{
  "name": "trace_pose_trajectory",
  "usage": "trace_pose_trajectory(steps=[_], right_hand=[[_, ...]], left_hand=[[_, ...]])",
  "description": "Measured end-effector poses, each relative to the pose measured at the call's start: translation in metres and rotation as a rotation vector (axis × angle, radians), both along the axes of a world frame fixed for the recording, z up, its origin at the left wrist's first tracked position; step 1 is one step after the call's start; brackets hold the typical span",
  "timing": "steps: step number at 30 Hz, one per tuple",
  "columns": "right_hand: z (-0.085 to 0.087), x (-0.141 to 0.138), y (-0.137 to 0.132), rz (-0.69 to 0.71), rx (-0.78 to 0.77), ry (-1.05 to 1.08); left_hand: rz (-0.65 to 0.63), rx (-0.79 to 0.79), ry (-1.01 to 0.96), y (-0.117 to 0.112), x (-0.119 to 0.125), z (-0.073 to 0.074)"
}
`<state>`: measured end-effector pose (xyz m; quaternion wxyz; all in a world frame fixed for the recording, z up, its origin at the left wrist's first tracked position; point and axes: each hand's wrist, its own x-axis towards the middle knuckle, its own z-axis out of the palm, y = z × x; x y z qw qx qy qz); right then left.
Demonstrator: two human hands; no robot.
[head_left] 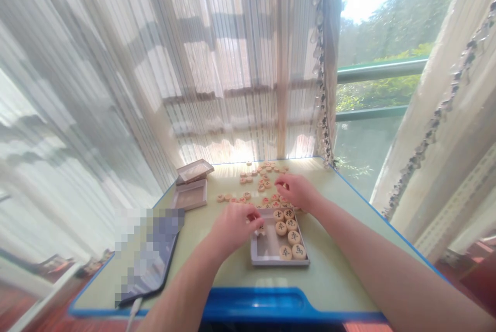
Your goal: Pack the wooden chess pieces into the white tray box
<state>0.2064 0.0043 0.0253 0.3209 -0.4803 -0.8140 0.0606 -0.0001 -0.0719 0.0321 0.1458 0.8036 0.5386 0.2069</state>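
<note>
My left hand (237, 226) reaches over the left side of a shallow open box (267, 258). Its fingers pinch a round wooden Chinese chess piece (261, 227) with a black character. Several black-character pieces (294, 237) lie face up along the box's right side. Just beyond the box, my right hand (297, 190) is closed, thumb and fingers curled together above loose pieces (275, 198) with red characters. Whether anything is between those fingers is hidden.
More loose pieces (267, 167) are scattered toward the table's far edge. A box lid (189, 193) and another shallow box (196, 170) lie at the back left. A tablet (155, 259) with a white cable (134, 314) lies on the left of the blue-edged table (329, 280). Curtains (232, 63) hang behind.
</note>
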Motion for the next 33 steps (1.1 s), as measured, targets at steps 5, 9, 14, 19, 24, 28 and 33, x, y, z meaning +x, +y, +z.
trace_pose_trajectory(steps=[5,9,14,19,24,28,33], right_hand=[[0.008,0.005,0.0,-0.042,-0.139,0.018],[0.017,0.01,-0.026,-0.1,-0.352,0.208],[-0.003,0.02,-0.072,-0.227,-0.224,0.392],[-0.023,0.025,-0.077,-0.286,-0.086,0.255],[-0.025,0.026,-0.065,-0.292,-0.045,0.25],[-0.025,0.027,-0.066,-0.267,-0.051,0.225],[-0.027,0.023,-0.065,-0.229,-0.092,0.183]], left_hand=[[-0.052,0.135,0.038,-0.001,0.001,-0.011],[-0.115,0.155,0.026,-0.003,0.003,-0.014],[-0.168,0.131,0.079,-0.007,0.004,-0.013],[-0.239,0.129,0.04,-0.011,-0.001,-0.01],[-0.306,0.12,0.043,-0.009,-0.007,-0.012],[-0.301,0.118,0.051,-0.009,-0.004,-0.01],[-0.311,0.107,0.051,-0.01,0.0,-0.008]])
